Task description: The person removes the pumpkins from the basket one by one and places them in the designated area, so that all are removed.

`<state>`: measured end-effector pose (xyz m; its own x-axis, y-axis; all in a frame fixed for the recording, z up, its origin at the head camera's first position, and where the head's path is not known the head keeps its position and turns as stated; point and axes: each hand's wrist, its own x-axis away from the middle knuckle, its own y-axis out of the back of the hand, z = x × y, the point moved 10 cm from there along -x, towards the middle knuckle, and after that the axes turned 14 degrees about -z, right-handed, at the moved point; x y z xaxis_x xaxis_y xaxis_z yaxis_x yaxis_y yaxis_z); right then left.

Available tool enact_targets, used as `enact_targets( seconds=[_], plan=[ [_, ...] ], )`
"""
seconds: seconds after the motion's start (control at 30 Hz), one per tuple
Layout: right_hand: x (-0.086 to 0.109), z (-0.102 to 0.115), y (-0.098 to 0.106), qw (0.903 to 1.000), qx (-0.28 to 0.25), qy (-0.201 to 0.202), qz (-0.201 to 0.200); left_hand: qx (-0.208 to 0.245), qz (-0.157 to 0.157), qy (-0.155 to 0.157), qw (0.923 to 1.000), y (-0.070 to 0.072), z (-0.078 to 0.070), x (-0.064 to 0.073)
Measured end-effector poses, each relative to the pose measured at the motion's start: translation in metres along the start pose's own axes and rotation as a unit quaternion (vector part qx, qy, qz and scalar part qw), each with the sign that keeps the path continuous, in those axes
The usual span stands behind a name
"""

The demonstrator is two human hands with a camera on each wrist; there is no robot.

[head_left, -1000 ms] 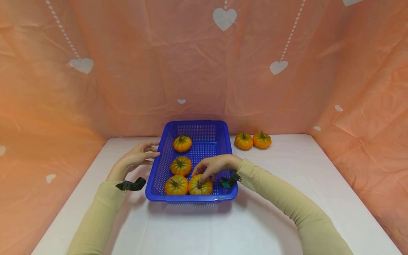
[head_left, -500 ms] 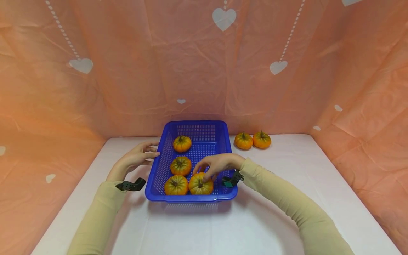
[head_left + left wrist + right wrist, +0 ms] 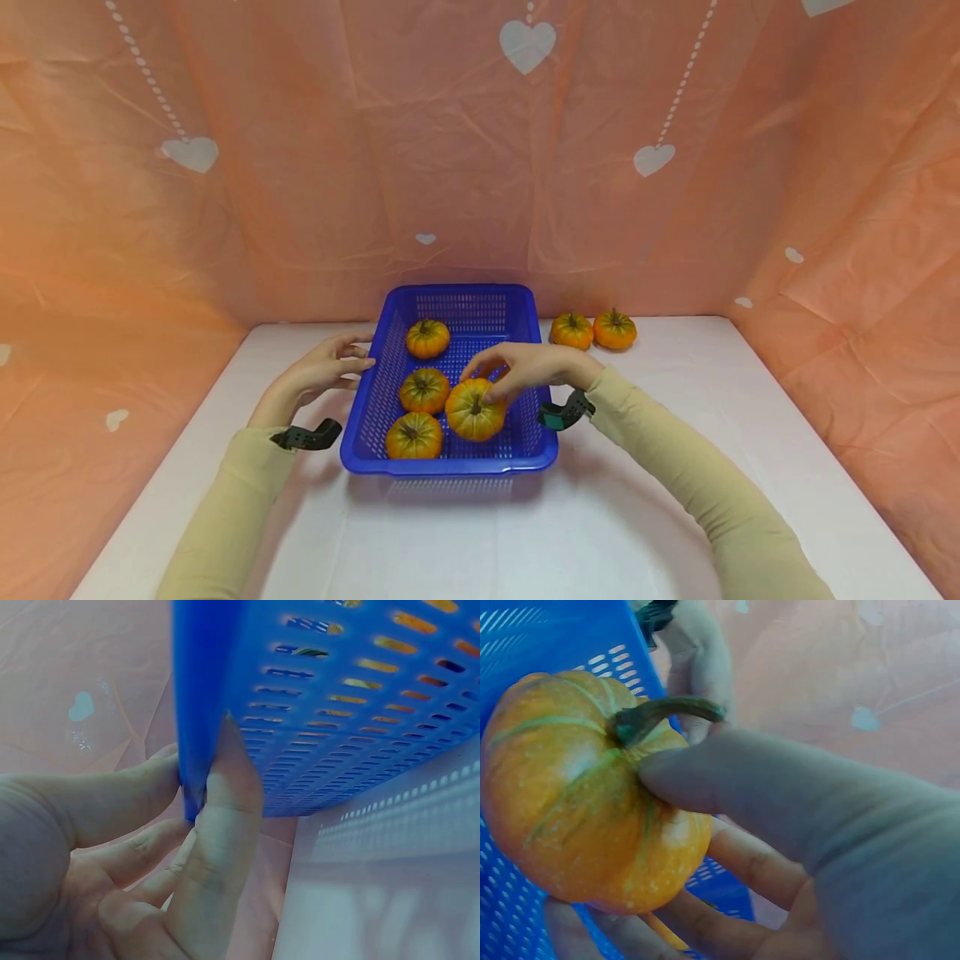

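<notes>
A blue plastic basket (image 3: 543, 446) with slotted walls stands mid-table. My right hand (image 3: 528, 367) grips a small orange pumpkin (image 3: 472, 412) inside the rim; it sits higher than the others in the head view. In the right wrist view the thumb (image 3: 697, 774) presses by the green stem and the fingers curl beneath the pumpkin (image 3: 577, 802). My left hand (image 3: 322, 367) holds the basket's left rim, and in the left wrist view its fingers pinch the rim (image 3: 202, 682) from both sides. Three pumpkins line the basket's left side: far (image 3: 427, 339), middle (image 3: 424, 390), near (image 3: 414, 437).
Two more pumpkins, one (image 3: 572, 332) beside another (image 3: 615, 330), lie on the white table (image 3: 420, 542) right of the basket's far end. Behind and at both sides hangs an orange cloth (image 3: 300, 200) with white hearts.
The right hand has lifted its pumpkin from the near right of the basket, up and slightly away from the near wall. The left hand and basket stay put.
</notes>
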<state>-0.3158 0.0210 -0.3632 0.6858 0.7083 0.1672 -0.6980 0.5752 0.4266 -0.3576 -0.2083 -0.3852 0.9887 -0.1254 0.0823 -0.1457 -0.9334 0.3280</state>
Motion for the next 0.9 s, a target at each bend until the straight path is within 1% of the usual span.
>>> enact_targets(
  seconds=[0.3, 0.5, 0.67, 0.9],
  plan=[
    [0.014, 0.007, 0.031, 0.9971, -0.055, 0.013, -0.052, -0.006, 0.000, 0.002, 1.0000, 0.000, 0.001, 0.001],
    [0.028, 0.011, 0.057, 0.9928, -0.065, 0.019, -0.099, -0.008, 0.001, -0.002, 1.0000, 0.000, 0.000, 0.000],
    [0.041, 0.010, 0.078, 0.9873, -0.064, 0.016, -0.144, -0.011, 0.002, -0.003, 0.9999, 0.000, 0.000, 0.001],
    [0.059, -0.002, 0.107, 0.9753, -0.073, 0.007, -0.208, -0.010, 0.001, -0.003, 0.9999, 0.000, 0.000, 0.001]
  ],
)
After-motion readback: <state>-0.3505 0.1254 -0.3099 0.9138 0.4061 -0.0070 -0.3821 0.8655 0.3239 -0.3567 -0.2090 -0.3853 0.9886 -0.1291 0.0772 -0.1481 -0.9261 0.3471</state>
